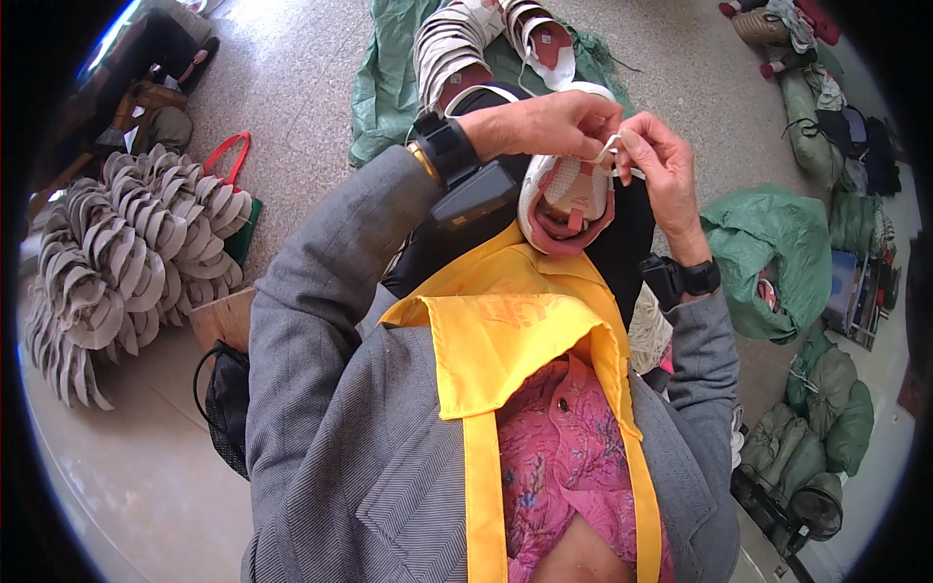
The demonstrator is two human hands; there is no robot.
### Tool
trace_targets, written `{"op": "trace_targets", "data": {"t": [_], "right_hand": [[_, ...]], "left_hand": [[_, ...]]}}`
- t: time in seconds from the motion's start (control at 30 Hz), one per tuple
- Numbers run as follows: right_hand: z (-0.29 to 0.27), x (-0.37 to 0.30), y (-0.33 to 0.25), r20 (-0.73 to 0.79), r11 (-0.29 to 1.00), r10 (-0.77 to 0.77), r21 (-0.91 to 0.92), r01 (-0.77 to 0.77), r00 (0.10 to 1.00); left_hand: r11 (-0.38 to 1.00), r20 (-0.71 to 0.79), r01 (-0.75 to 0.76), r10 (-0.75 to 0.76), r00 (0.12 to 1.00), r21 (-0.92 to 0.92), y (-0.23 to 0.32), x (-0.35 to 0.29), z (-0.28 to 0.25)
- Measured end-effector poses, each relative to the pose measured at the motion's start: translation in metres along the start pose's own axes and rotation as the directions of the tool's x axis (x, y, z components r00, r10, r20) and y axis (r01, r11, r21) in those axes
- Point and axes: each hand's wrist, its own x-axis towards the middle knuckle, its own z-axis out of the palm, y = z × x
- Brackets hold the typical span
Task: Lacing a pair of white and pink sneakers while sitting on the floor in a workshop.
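Note:
A white and pink shoe (568,206) rests on my lap, its heel opening toward me, over the yellow apron (505,335). Above its toe end both hands pinch a thin white shoelace (610,148). My left hand (556,124) comes in from the left with thumb and fingers closed on the lace. Close beside it, my right hand (657,155) grips the same lace between thumb and forefinger. Part of the shoe's front is hidden beneath my hands.
Stacked shoe uppers (452,53) lie ahead on a green plastic sheet (374,97). At the left stands a large pile of grey curved pieces (126,253) near a red-handled bag (229,160). A green sack (768,253) sits at the right, with more bundles (826,408) nearer the wall.

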Motion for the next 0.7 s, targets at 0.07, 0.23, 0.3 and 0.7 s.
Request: {"op": "trace_targets", "data": {"t": [0.07, 0.23, 0.3, 0.7], "right_hand": [[-0.002, -0.005, 0.000, -0.019, 1.000, -0.013, -0.018, 0.012, 1.000], [0.004, -0.019, -0.006, 0.038, 0.917, 0.116, 0.380, -0.122, 0.992], [0.005, -0.027, 0.009, 0.013, 0.907, 0.191, 0.379, -0.182, 0.981], [-0.161, -0.179, 0.068, -0.271, 0.807, 0.417, 0.550, -0.216, 0.868]], "left_hand": [[0.998, -0.062, 0.010, -0.006, 0.998, 0.065, 0.003, -0.003, 0.002], [0.996, -0.197, -0.026, 0.010, 0.980, -0.080, -0.002, -0.009, 0.008], [0.989, -0.228, 0.034, -0.066, 0.972, -0.141, -0.002, -0.011, 0.008], [0.967, -0.712, 0.019, -0.199, 0.673, -0.252, 0.058, -0.200, -0.089]]}}
